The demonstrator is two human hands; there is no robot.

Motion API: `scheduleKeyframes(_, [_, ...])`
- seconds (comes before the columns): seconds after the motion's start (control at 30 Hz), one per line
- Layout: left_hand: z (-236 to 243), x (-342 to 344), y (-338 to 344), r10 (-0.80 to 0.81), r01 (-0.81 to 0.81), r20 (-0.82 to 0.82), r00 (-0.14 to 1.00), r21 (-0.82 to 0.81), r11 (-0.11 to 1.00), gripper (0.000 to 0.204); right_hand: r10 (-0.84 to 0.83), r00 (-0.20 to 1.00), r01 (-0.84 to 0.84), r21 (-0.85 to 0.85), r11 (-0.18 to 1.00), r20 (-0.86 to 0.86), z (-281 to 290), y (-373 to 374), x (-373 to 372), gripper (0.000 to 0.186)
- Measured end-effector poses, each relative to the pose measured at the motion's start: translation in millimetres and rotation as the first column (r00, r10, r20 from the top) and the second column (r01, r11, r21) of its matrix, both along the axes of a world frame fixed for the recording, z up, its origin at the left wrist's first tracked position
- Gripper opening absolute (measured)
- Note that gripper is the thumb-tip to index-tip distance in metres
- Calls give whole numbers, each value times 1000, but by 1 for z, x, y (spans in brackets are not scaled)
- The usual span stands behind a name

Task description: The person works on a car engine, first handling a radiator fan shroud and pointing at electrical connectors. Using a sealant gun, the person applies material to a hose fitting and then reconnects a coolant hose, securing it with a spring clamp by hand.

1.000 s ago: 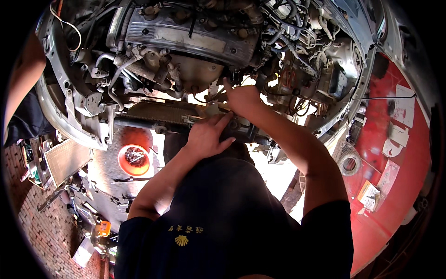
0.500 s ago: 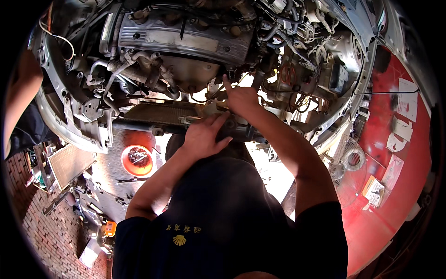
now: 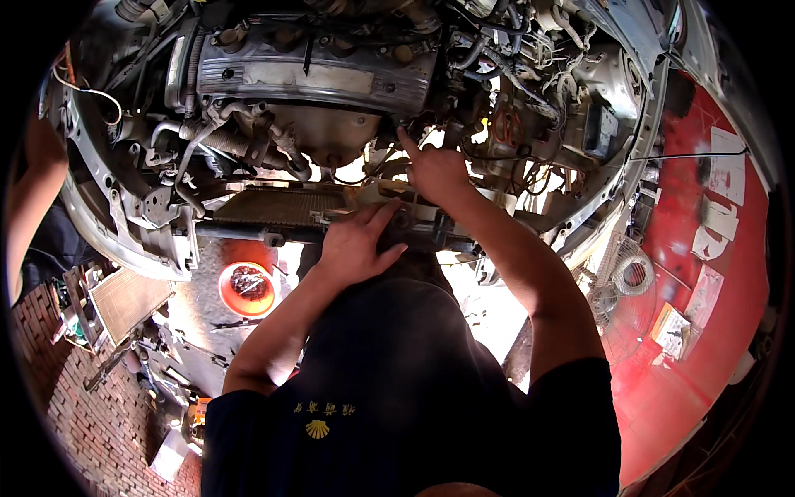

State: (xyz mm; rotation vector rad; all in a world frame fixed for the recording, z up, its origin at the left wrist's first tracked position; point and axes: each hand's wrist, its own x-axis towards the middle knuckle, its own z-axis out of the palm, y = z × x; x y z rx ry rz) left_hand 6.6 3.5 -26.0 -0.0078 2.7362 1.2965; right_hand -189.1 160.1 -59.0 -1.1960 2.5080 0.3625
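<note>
One left hand (image 3: 354, 248) comes nearest, apparently resting palm down on the black front bar (image 3: 240, 233) along the near edge of the engine bay. Its fingers lie loosely extended with the thumb spread, grasping nothing visible; it seems set there to prop the leaning body. Just past the bar's left half stands the radiator (image 3: 286, 205), its top edge facing up. Farther in, the right hand (image 3: 437, 176) reaches with its index finger straight and the others curled; whether they hold anything, or the fingertip touches metal, I cannot tell. A single finger probably suits that cramped gap beside the lower right corner of the engine (image 3: 323, 128). The engine fills the far side of the bay, topped by a ribbed cover (image 3: 327, 60), with tangled hoses (image 3: 538, 106) off its right end
</note>
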Motion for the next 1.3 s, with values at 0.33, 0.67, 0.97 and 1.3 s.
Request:
scheduleKeyframes(0.33, [3,-2,0,-11,11,10,1000,5,1000,79,-446,740,570,-117,813,504,-15,-1,2,87])
scheduleKeyframes(0.67, [1,1,1,12,-12,-18,1000,-23,1000,78,-472,596,654,-51,755,650,-11,8,15,85])
scheduleKeyframes(0.97, [4,-3,1,-13,11,43,999,31,999,79,-89,974,69,103,992,206,3,5,11,90])
scheduleKeyframes(1.3, [1,-3,1,17,-17,-1,1000,46,999,77,176,983,-154,273,950,-59,-45,-46,6,57])
